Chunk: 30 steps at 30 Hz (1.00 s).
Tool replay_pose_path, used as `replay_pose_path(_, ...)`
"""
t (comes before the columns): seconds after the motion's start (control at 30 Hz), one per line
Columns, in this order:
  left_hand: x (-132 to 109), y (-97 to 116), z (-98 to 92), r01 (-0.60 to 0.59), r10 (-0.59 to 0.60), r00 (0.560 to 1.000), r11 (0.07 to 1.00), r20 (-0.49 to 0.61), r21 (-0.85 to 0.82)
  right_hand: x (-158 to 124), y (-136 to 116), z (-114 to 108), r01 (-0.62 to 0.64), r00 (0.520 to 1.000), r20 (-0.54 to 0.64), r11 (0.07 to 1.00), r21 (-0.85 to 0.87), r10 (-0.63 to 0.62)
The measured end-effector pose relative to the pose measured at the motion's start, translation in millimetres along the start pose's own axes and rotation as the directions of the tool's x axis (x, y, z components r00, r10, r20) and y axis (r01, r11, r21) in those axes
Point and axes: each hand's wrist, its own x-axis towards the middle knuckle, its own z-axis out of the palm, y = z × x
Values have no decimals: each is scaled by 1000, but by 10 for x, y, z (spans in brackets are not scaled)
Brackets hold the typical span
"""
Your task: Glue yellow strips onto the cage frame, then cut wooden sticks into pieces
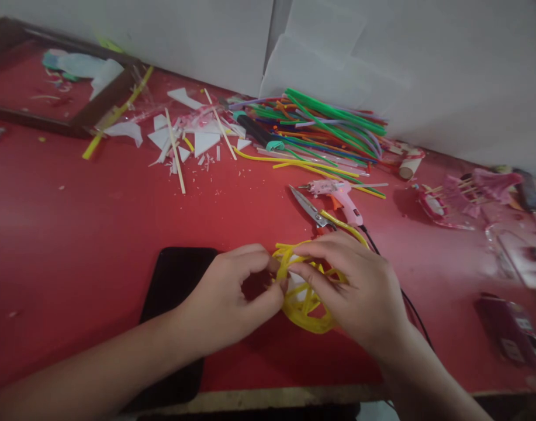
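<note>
Between my two hands is a small yellow basket-like frame bent from pipe cleaners, with white showing inside it. My left hand pinches its left edge between thumb and fingers. From the other side, my right hand grips the top of the frame, thumb and index finger on a yellow strand. A yellow pipe cleaner sticks out beyond my right hand. Just past it lie scissors, their handles partly hidden, and a pink glue gun. A black phone-like slab lies partly under my left forearm.
Coloured pipe cleaners are heaped along the wall. White scraps and thin wooden sticks litter the back. A dark wooden frame lies back left; a pink craft piece and a maroon box are on the right.
</note>
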Motion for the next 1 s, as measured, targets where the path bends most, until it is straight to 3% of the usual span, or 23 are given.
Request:
replay_pose_path(0.3,-25,-5,16,-152,174,982,958,-68,244,10,-26,-16,-110,993,39,994,-10,110)
replay_pose_path(0.53,-32,-27,12,-156,168,985,967,-42,202,65,-28,-11,-148,986,77,988,-32,150)
replay_pose_path(0.77,-22,-23,8,-98,101,994,993,-43,74,18,-26,-19,-19,997,80,999,27,17)
replay_pose_path(1.0,-31,-15,54,-88,95,993,990,-65,112,-15,-7,-12,62,996,58,998,21,-63)
